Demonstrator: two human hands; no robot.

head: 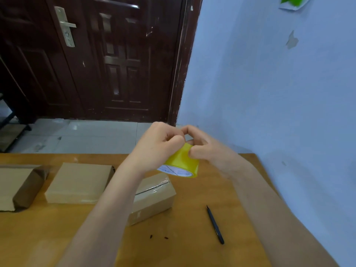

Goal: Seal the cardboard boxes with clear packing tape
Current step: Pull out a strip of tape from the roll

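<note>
Both my hands hold a yellowish roll of packing tape (181, 160) in the air above the table. My left hand (159, 143) grips the roll's upper left side with curled fingers. My right hand (202, 145) pinches at the roll's top edge with thumb and fingertips. Directly below the roll lies a small cardboard box (154, 199) with shiny clear tape along its top seam, partly hidden by my left forearm. A flat closed box (79, 182) lies to its left, and a third box (19, 187) with an open end lies at the far left.
A black pen-like cutter (215, 225) lies on the wooden table (183, 247) to the right of the taped box. A blue wall (269, 93) runs along the table's right side. A dark wooden door (107, 58) stands beyond the far table edge.
</note>
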